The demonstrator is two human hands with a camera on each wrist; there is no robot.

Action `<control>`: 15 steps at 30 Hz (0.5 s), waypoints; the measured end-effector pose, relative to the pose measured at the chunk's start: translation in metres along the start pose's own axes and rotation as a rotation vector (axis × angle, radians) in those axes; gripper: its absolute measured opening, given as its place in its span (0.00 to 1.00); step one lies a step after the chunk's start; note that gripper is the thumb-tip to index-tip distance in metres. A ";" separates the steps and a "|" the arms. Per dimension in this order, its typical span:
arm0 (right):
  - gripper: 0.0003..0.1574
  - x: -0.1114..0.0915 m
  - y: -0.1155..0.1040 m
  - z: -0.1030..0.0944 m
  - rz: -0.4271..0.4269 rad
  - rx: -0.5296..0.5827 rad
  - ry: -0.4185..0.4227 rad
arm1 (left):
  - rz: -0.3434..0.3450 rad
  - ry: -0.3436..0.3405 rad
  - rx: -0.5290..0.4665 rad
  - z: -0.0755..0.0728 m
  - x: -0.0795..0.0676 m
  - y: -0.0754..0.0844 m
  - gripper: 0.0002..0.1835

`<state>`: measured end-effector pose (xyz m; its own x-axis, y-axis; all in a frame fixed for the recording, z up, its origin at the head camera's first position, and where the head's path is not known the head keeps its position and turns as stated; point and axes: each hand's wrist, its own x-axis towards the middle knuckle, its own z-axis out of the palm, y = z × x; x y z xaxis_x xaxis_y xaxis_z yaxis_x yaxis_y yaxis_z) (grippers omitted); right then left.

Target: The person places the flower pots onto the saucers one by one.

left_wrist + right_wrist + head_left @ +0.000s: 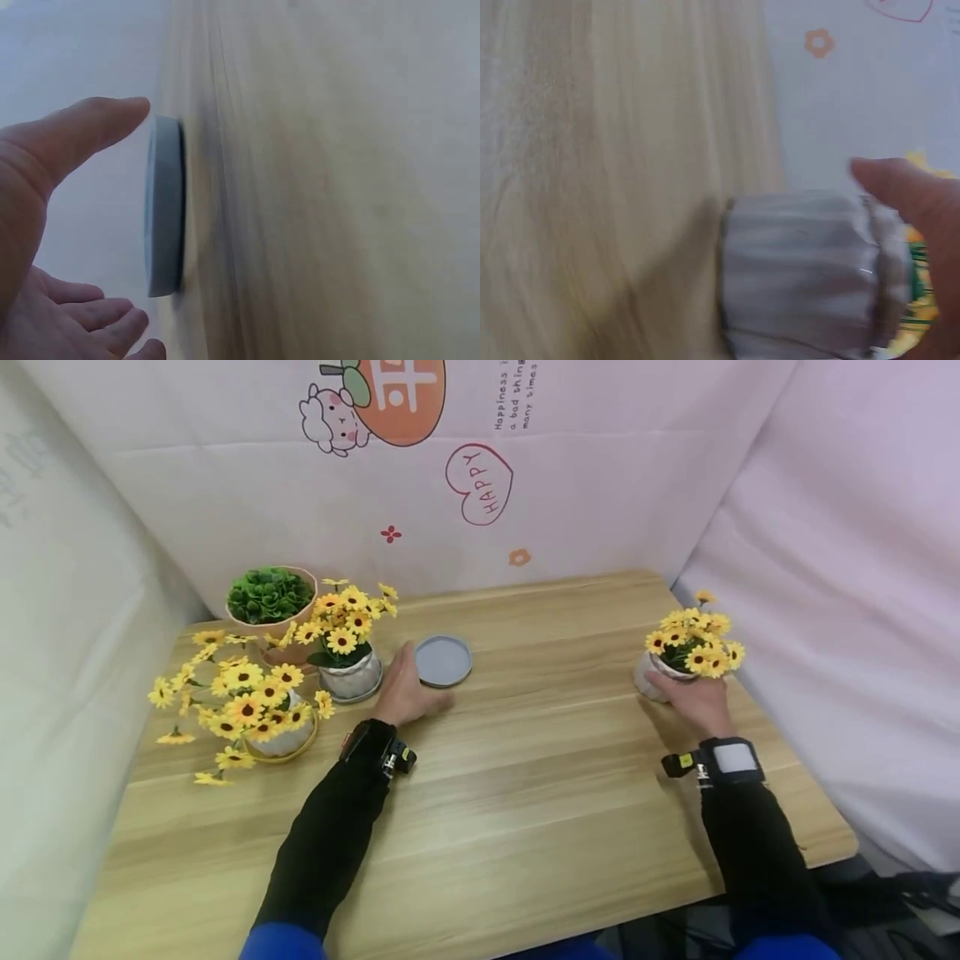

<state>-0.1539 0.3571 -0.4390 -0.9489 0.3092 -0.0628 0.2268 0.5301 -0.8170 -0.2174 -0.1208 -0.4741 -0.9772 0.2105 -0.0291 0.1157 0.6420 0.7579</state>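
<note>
Near the table's right edge, my right hand (699, 702) grips a whitish flowerpot (649, 680) of yellow artificial daisies (693, 639). In the right wrist view the ribbed pot (802, 270) appears sideways, with the thumb (900, 184) at its rim; the other fingers are hidden. My left hand (408, 693) is at the left side of a round grey saucer (444, 661), thumb and fingers spread. The left wrist view has the saucer (166, 206) edge-on, flat on the wood. There the thumb (97, 127) comes close to its edge; whether it touches I cannot tell.
Left of my left hand, another daisy pot (352, 677) stands on a grey saucer. Nearer me is a daisy pot (281, 739) on a yellow saucer, its stems spreading wide. Behind them sits a pink pot (288, 652) of green leaves. A printed cloth (600, 485) hangs behind the table.
</note>
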 end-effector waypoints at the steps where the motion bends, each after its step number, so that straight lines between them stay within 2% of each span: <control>1: 0.71 0.003 0.000 0.005 0.007 0.042 0.026 | -0.001 0.002 0.004 0.000 0.003 -0.001 0.70; 4: 0.71 0.010 -0.002 0.016 0.054 0.145 0.075 | -0.022 -0.015 0.012 -0.005 0.006 0.004 0.69; 9: 0.81 0.013 -0.005 0.021 0.243 0.180 0.079 | -0.062 -0.038 0.043 -0.002 0.013 0.005 0.70; 11: 0.83 0.014 -0.005 0.022 0.266 0.179 0.087 | -0.071 -0.040 0.051 0.000 0.015 0.006 0.69; 15: 0.78 0.017 -0.004 0.021 0.201 0.151 0.118 | -0.059 -0.023 0.064 0.002 0.019 0.008 0.65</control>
<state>-0.1752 0.3433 -0.4492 -0.8539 0.4911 -0.1720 0.3643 0.3282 -0.8715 -0.2347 -0.1100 -0.4696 -0.9783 0.1871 -0.0884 0.0695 0.6996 0.7112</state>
